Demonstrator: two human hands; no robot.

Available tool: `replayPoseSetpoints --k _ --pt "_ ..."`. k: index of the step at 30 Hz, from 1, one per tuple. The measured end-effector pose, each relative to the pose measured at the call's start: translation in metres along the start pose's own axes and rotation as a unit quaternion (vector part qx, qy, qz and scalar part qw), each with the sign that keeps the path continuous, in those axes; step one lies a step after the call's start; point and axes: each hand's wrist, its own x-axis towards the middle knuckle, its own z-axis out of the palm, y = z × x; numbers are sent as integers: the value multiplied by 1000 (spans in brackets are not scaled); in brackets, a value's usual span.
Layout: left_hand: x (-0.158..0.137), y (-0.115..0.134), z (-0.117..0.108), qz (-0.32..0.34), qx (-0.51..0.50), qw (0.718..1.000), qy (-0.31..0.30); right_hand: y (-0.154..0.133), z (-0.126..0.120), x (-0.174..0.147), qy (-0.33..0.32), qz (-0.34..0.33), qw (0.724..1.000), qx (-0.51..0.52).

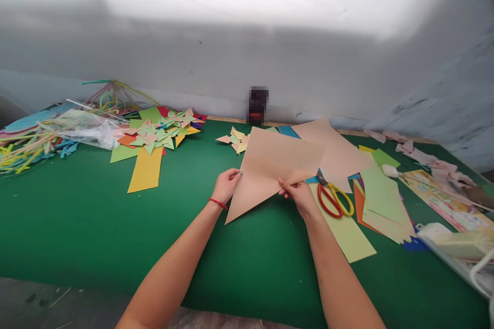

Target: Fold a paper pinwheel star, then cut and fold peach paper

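Note:
A large sheet of peach paper (270, 164) is held up over the green table, tilted, with one pointed corner toward me. My left hand (228, 185) pinches its left edge; a red cord bracelet circles that wrist. Along the lower edge, my right hand (297, 193) grips the sheet between thumb and fingers. Just right of that hand lie scissors (335, 199) with one red and one yellow handle, on a pale green paper strip (349, 239). Behind the held sheet is another peach sheet (335, 151).
Folded paper stars (154, 133) pile up at back left near a yellow strip (145, 170). Colourful thin strips (34, 139) and a clear plastic bag (92, 131) lie farther left. Pale green sheets (382, 200) and a white power strip (443, 239) are at right. A wall (216, 61) rises behind.

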Motion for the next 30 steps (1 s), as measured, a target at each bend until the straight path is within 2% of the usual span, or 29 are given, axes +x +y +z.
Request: replayPoseSetpoints --k 6,10,17,26,30 --pt "-1 4 -2 -6 14 1000 -1 0 -5 3 56 -23 995 74" --pt "-4 11 -1 -23 -3 999 -24 1 -7 4 68 -36 996 47" --pt "-7 14 -1 -6 -40 998 -39 -5 -2 -1 38 -29 998 45" --pt "-6 15 -5 -6 -54 997 -59 -3 -9 3 72 -56 995 31" --pt "-7 15 -5 0 -70 996 -63 -5 -12 4 113 -70 990 42"
